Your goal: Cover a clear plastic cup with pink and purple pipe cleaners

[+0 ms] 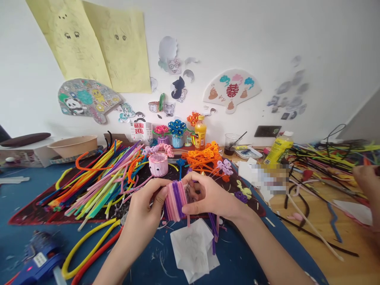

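Note:
Between my two hands is a small cup (175, 201) covered in upright pink and purple pipe cleaners, held tilted above the table. My left hand (150, 200) grips its left side, thumb on the front. My right hand (209, 198) closes on its right side, and its fingers partly hide the rim. Below the cup, loose purple pipe cleaners (213, 233) hang or lie near my right wrist; I cannot tell whether they are attached. White paper sheets (191, 249) lie underneath. Behind my hands stands a finished-looking pink pot (158, 164) with small eyes and curled pink pieces on top.
A blue glue gun (40, 257) lies at lower left beside yellow pipe cleaners (89, 241). Many coloured pipe cleaners (101, 178) are heaped left, orange ones (202, 158) behind. A juice bottle (200, 132) and yellow bottle (279, 148) stand farther back. Another person's hand (366, 180) is at right.

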Tool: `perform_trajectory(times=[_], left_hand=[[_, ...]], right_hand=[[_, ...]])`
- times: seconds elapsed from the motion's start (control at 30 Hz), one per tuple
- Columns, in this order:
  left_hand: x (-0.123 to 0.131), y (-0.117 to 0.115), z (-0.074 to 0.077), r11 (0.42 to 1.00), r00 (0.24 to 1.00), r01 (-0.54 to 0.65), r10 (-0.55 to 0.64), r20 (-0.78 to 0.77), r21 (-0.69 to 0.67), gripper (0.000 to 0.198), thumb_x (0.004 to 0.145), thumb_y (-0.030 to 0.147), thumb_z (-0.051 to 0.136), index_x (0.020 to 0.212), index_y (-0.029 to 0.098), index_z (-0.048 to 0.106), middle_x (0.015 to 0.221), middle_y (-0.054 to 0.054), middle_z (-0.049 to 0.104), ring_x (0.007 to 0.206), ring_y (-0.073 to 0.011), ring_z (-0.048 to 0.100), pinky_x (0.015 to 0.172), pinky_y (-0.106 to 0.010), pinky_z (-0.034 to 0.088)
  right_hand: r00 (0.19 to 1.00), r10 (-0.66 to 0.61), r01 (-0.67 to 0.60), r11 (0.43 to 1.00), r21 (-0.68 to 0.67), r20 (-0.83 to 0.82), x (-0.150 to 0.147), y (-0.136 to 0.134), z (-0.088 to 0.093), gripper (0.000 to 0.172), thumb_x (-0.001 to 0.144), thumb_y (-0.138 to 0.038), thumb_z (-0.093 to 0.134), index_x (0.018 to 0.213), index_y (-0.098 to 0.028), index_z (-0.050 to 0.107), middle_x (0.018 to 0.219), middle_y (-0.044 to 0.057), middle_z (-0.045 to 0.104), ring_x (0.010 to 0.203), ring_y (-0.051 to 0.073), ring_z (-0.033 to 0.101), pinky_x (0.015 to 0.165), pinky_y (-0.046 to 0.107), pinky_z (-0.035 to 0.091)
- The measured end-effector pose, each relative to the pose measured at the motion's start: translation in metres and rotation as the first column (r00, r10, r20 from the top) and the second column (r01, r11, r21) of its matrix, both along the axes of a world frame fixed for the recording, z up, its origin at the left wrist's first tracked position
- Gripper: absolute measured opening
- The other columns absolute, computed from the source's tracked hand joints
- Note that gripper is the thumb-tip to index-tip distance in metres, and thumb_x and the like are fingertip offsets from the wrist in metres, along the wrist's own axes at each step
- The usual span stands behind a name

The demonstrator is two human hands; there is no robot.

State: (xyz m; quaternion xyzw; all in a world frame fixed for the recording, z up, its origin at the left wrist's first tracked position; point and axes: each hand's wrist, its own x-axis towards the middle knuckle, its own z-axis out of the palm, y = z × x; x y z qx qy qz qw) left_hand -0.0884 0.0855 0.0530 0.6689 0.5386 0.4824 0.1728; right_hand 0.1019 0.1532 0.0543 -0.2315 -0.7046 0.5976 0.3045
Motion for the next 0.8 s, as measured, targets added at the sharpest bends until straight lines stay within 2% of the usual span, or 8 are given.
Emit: perform_trajectory(times=[0.13, 0.23, 0.4, 0.53, 0.67, 0.8], left_hand=[[0.0005, -0.0005, 0.0006, 1.000, 1.000, 0.005, -0.004, -0.013, 0.017, 0.026, 0.094, 0.035, 0.048, 0.098, 0.019, 0.068, 0.085, -0.002, 0.070, 0.070, -0.0140, 0.061, 0.061, -0.024, 0.046], [0.0018, -0.0013, 0.0011, 0.999, 0.999, -0.004, 0.006, -0.053, 0.051, 0.024, 0.094, 0.032, 0.047, 0.096, 0.019, 0.067, 0.085, -0.002, 0.069, 0.072, -0.0140, 0.061, 0.064, -0.024, 0.046], [0.0046, -0.0020, 0.0016, 0.993, 0.994, 0.001, 0.012, -0.108, 0.122, 0.020, 0.095, 0.027, 0.048, 0.095, 0.020, 0.067, 0.084, -0.001, 0.067, 0.074, -0.0130, 0.060, 0.065, -0.023, 0.044], [0.0049, -0.0028, 0.0026, 0.987, 0.990, 0.010, 0.012, -0.140, 0.162, 0.020, 0.095, 0.024, 0.048, 0.097, 0.020, 0.067, 0.080, 0.000, 0.065, 0.072, -0.0123, 0.059, 0.064, -0.022, 0.043], [0.0035, -0.0046, 0.0027, 0.987, 0.989, 0.005, 0.019, -0.148, 0.160, 0.020, 0.095, 0.024, 0.047, 0.096, 0.020, 0.067, 0.081, 0.000, 0.065, 0.073, -0.0125, 0.059, 0.064, -0.023, 0.043], [0.0029, -0.0034, 0.0032, 0.992, 0.991, -0.010, 0.027, -0.135, 0.124, 0.021, 0.095, 0.025, 0.046, 0.093, 0.019, 0.066, 0.083, -0.001, 0.067, 0.074, -0.0131, 0.061, 0.065, -0.024, 0.044]], right_hand=[[0.999, 0.022, -0.022, 1.000, 0.016, 0.032, 0.0021, -0.0004, 0.0000, 0.059, 0.057, -0.036, 0.091, 0.103, -0.022, 0.056, 0.082, -0.004, 0.048, 0.067, 0.011, 0.043, 0.059, 0.023, 0.037], [1.000, -0.024, 0.024, 1.000, 0.012, 0.006, -0.0004, -0.0010, 0.0018, 0.049, 0.062, -0.040, 0.088, 0.096, -0.020, 0.058, 0.082, -0.003, 0.049, 0.067, 0.011, 0.045, 0.061, 0.023, 0.038], [0.996, -0.074, 0.073, 0.997, -0.017, -0.052, -0.0058, 0.0000, 0.0019, 0.044, 0.066, -0.049, 0.083, 0.084, -0.018, 0.058, 0.074, -0.005, 0.046, 0.055, 0.008, 0.044, 0.048, 0.021, 0.036], [0.994, -0.082, 0.084, 0.996, 0.014, -0.072, -0.0076, 0.0009, -0.0023, 0.044, 0.069, -0.053, 0.080, 0.080, -0.018, 0.057, 0.073, -0.005, 0.044, 0.051, 0.007, 0.044, 0.043, 0.020, 0.037], [0.995, -0.075, 0.078, 0.996, 0.033, -0.073, -0.0068, 0.0013, -0.0038, 0.042, 0.072, -0.052, 0.078, 0.080, -0.018, 0.057, 0.075, -0.004, 0.044, 0.052, 0.007, 0.044, 0.044, 0.020, 0.036], [0.995, -0.030, 0.034, 0.999, 0.041, -0.090, -0.0048, 0.0036, -0.0034, 0.045, 0.063, -0.044, 0.087, 0.085, -0.017, 0.060, 0.082, -0.003, 0.047, 0.061, 0.008, 0.044, 0.053, 0.021, 0.036]])
